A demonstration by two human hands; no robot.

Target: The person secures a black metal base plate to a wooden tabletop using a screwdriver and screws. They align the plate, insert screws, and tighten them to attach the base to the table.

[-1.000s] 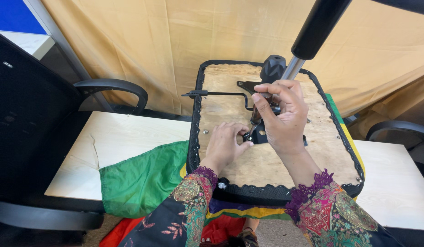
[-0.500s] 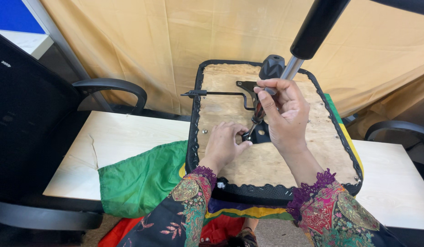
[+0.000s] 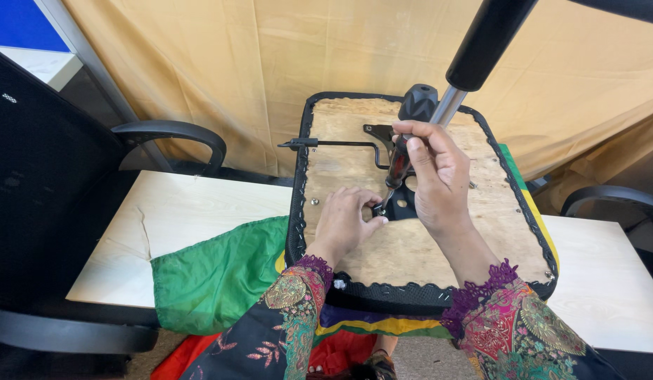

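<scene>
An upturned chair seat lies on the table, its bare plywood underside up and edged in black fabric. A black metal mechanism plate is mounted at its middle, with a grey gas-lift column rising from it. My right hand grips a screwdriver with a dark red and black handle, its tip pointing down at the plate's near-left corner. My left hand rests on the wood beside that tip, fingers pinched around a small fastener I cannot make out clearly.
A black lever rod sticks out left of the mechanism. Green, yellow and red cloth lies under the seat on the pale wooden table. A black mesh office chair stands at the left; another armrest shows at the right.
My right hand has tilted the screwdriver more upright and shifted slightly up. The left hand stays pinched at the tip.
</scene>
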